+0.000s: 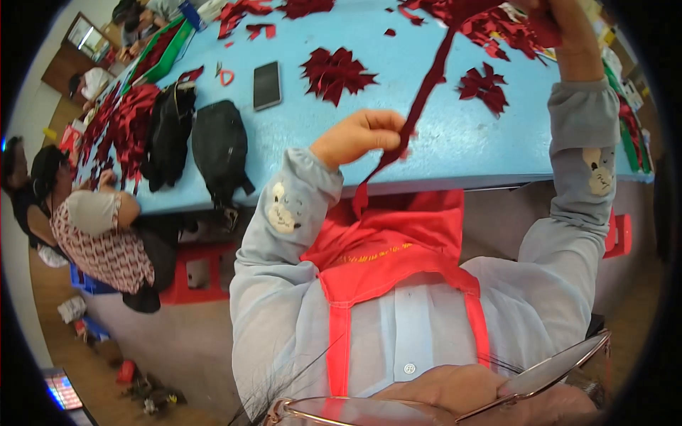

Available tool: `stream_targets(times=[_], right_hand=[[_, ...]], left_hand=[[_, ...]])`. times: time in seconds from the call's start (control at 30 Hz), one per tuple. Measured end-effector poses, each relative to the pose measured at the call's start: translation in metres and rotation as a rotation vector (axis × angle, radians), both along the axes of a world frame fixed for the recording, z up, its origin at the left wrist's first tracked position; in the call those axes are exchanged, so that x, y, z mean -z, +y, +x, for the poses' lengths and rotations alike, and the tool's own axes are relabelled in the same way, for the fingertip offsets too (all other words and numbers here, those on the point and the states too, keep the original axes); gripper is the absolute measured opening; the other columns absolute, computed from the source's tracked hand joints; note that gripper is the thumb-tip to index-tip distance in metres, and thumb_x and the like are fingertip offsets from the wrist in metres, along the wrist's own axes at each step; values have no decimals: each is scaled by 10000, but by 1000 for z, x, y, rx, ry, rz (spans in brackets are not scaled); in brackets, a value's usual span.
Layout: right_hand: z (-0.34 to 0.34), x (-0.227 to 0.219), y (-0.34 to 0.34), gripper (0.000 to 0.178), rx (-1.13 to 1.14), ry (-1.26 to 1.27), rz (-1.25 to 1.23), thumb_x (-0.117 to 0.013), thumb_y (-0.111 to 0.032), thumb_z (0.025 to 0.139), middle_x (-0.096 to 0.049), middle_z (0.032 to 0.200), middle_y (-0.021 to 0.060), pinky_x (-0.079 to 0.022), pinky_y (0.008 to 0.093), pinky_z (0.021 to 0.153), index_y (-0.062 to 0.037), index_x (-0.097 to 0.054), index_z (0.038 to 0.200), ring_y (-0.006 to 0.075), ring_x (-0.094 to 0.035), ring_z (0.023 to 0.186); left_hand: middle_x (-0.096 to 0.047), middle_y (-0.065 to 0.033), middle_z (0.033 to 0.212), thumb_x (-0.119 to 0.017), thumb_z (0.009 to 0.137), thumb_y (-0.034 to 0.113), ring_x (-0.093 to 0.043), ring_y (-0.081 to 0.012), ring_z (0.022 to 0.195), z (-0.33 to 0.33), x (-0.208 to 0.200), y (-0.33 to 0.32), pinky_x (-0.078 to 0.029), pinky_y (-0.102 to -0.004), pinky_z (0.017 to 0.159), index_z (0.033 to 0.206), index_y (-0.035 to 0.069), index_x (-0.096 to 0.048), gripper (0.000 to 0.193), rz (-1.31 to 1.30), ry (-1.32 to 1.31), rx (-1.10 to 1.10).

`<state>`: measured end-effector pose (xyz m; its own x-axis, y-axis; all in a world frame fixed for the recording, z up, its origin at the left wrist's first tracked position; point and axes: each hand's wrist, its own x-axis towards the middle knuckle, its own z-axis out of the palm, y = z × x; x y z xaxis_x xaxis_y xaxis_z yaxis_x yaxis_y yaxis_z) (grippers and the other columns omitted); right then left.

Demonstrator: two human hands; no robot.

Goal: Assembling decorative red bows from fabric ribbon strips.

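A long dark red ribbon [428, 82] runs slantwise above the table edge, with a loose end hanging down in front of my red apron. My left hand [364, 136] is closed on its lower part, thumb and fingers pinched together. Higher up at the right, my right hand [568, 28] is closed on dark red fabric at the ribbon's upper end, partly cut off by the top of the view. On the blue table [305, 153] lie two dark red ribbon bows, one left of the ribbon [334, 75] and one right of it [483, 88].
A phone [267, 85], a black pouch [220, 145] and another black bag [169, 135] lie on the left. Red pieces [490, 32] pile up at the back right. Green trays [160, 53] hold more. A person in a patterned top [106, 241] sits at the left.
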<state>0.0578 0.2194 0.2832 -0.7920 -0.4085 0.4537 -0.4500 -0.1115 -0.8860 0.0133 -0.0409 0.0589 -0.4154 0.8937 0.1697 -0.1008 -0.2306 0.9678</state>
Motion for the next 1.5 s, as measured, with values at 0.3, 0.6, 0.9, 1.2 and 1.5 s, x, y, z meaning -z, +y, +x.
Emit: stream_targets(times=[0.3, 0.6, 0.9, 1.2, 1.5], right_hand=[[11, 200, 0, 390, 282, 197, 637, -626, 24, 718, -546, 1176, 79, -439, 283, 839, -63, -567, 1094, 207, -526, 1091], [62, 235, -93, 681, -183, 21, 220, -644, -53, 738, -455, 1296, 134, -378, 340, 986, -11, -355, 1353, 226, -462, 1186], [41, 251, -106, 396, -47, -512, 67, -468, 22, 847, -609, 995, 62, -469, 243, 796, -23, -495, 1239, 119, -570, 909], [-6, 282, -117, 201, 190, -316, 45, -504, -27, 875, -626, 880, 20, -470, 215, 737, -7, -607, 1046, 86, -579, 815], [-1, 286, -129, 169, 154, -331, 20, -533, -55, 888, -618, 881, -5, -456, 206, 710, -9, -612, 1031, 57, -551, 804]], left_hand=[[-645, -58, 857, -558, 894, 106, -600, -118, 769, 117, 0, -32, -486, -251, 735, 1008, -15, -604, 173, -258, -405, -308], [-633, -61, 939, -527, 923, 119, -610, -114, 806, 112, 4, -28, -497, -235, 734, 1082, -20, -574, 217, -143, -393, -570], [-610, -115, 1062, -448, 963, 206, -614, -184, 930, 85, 17, -47, -492, -317, 843, 1217, -20, -492, 343, -28, -600, -362], [-606, -129, 1082, -476, 949, 200, -617, -209, 942, 69, 29, -56, -494, -343, 860, 1218, -36, -481, 358, -31, -725, -425], [-639, -97, 972, -533, 920, 128, -632, -180, 865, 60, 9, -52, -512, -304, 789, 1099, -9, -544, 225, 118, -712, -548]])
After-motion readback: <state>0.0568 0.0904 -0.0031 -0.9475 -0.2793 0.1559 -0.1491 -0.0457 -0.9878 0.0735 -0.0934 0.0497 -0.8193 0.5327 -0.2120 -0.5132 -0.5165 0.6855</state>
